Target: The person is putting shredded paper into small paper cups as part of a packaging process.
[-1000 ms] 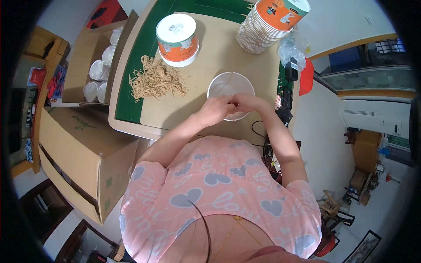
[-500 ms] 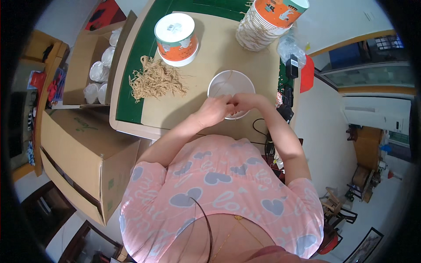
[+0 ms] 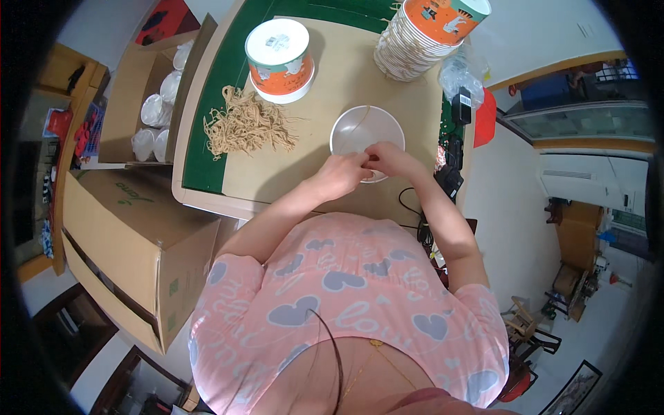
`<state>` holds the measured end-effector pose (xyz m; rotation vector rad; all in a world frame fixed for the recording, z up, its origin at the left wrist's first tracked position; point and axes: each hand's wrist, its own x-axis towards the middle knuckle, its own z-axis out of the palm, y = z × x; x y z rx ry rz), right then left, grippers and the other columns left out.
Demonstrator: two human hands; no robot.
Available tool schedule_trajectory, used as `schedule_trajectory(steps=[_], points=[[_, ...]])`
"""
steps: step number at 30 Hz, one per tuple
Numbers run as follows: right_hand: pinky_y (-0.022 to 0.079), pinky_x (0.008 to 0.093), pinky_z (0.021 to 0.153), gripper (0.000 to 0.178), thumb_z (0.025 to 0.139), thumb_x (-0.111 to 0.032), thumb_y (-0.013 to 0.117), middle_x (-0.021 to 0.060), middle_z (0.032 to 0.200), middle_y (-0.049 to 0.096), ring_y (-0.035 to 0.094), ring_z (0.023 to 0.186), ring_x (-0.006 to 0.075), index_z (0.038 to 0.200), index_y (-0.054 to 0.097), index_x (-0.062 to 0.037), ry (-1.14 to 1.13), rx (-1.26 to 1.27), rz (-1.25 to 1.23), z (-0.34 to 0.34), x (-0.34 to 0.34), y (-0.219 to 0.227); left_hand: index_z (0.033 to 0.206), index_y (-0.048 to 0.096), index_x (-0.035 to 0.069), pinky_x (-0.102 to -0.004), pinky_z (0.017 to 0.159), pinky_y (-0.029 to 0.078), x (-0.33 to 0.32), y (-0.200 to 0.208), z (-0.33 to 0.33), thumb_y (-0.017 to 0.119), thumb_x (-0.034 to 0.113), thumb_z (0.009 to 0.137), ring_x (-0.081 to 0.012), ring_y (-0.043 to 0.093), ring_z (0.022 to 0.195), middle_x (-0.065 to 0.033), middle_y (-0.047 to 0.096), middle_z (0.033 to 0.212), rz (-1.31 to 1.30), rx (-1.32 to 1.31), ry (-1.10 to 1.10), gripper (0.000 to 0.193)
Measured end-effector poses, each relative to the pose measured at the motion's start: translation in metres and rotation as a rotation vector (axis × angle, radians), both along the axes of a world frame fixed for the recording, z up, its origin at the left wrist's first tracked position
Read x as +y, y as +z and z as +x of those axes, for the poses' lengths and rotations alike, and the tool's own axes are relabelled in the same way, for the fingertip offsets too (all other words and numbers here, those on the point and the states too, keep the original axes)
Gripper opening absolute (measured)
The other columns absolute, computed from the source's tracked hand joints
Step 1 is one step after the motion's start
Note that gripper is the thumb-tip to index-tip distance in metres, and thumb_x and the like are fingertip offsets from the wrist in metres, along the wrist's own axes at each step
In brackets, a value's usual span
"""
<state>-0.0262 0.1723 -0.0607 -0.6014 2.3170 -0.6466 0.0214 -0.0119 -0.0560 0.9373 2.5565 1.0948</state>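
By the near edge of the bench (image 3: pixel 207 178), the white tub (image 3: pixel 350 137), probably light, crushable, best held by its rim, has left hand (image 3: pixel 339 174) and right hand (image 3: pixel 393 160) bunched there, whether pinching I cannot tell

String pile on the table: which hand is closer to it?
Left. The left hand is to the right of the string pile, at the near side of the open bowl; the right hand is beside it, farther right.
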Motion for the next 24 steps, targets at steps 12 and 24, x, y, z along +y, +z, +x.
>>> schedule_trajectory(steps=[12, 24], points=[[0.046, 0.0315, 0.063, 0.011, 0.083, -0.01, 0.062, 0.0106, 0.075, 0.06, 0.058, 0.068, 0.0208, 0.087, 0.061, -0.0002, -0.658, 0.331, -0.306, 0.077, 0.002, 0.018, 0.088, 0.061, 0.002, -0.0336, 0.062, 0.046, 0.012, -0.002, 0.0, 0.06, 0.015, 0.082, -0.0228, 0.058, 0.071, -0.0109, 0.059, 0.084, 0.238, -0.198, 0.105, 0.014], [0.044, 0.0221, 0.058, 0.008, 0.087, -0.007, 0.061, 0.0026, 0.081, 0.061, 0.055, 0.067, 0.0091, 0.091, 0.063, 0.0, -1.081, 0.475, -0.741, 0.1, -0.037, -0.008, 0.092, 0.059, -0.005, -0.0238, 0.048, 0.046, 0.011, -0.008, -0.031, 0.056, 0.01, 0.088, -0.0123, 0.056, 0.057, -0.0069, 0.059, 0.075, 0.608, -1.454, 0.263, 0.016]])
